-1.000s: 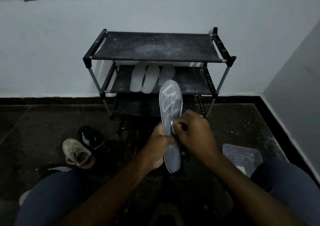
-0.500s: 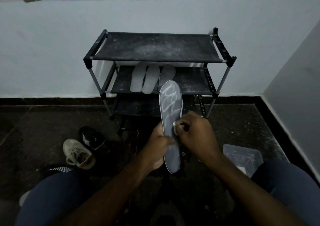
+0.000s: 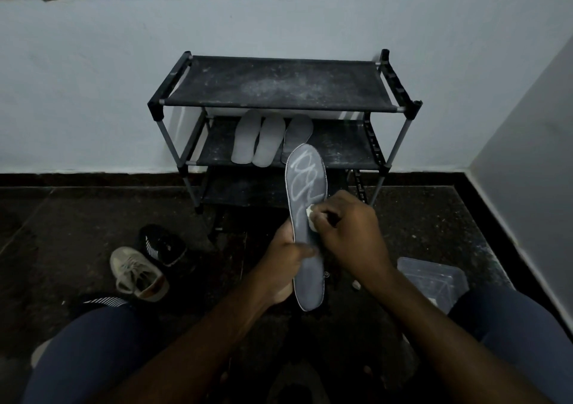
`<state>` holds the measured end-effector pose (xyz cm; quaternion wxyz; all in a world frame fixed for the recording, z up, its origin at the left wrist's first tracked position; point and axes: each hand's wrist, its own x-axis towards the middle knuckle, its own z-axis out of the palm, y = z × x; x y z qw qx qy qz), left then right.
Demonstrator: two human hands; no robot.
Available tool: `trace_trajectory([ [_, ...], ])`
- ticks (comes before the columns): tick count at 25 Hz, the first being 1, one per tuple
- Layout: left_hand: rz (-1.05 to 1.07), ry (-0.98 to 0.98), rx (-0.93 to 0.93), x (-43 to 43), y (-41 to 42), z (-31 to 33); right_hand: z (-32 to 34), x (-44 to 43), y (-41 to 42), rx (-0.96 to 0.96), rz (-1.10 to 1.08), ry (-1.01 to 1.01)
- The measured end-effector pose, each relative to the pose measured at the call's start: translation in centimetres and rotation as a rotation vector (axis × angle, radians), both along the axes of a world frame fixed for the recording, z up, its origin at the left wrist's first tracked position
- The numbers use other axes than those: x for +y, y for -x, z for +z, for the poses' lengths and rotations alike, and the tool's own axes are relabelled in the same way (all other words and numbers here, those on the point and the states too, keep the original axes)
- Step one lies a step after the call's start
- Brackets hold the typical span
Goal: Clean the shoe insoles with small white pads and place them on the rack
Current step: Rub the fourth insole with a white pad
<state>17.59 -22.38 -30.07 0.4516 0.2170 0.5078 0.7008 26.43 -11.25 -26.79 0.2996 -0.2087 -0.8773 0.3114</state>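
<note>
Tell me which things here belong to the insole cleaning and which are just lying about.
In the job: grey insole gripped by the left hand; white pad pinched in the right hand; rack; three insoles on its middle shelf.
Lying about: beige sneaker; black shoe; clear plastic box, role unclear.

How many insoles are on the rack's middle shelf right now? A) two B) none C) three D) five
C: three pale insoles lie side by side on the middle shelf of the rack; a fourth insole is held in the left hand, and the right hand pinches a white pad against it.
</note>
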Motion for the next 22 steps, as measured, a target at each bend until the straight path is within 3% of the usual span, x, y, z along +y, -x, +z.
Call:
trace_trajectory([
  [4,0.050,-0.014,0.038,0.0,0.0,-0.2,-0.1,-0.8,0.1,-0.023,0.165,-0.008],
  [8,0.024,0.049,0.117,0.0,-0.2,-0.1,0.1,0.2,0.1,0.053,0.033,0.002],
  [13,0.054,-0.047,0.079,0.0,-0.4,0.1,0.0,-0.9,-0.1,-0.009,0.234,0.028],
  [18,0.001,-0.001,0.089,0.0,-0.4,-0.1,0.2,0.0,0.0,0.087,0.067,0.026],
  [22,0.056,-0.093,0.078,0.1,-0.2,0.2,0.1,-1.5,-0.1,0.045,0.226,0.046],
])
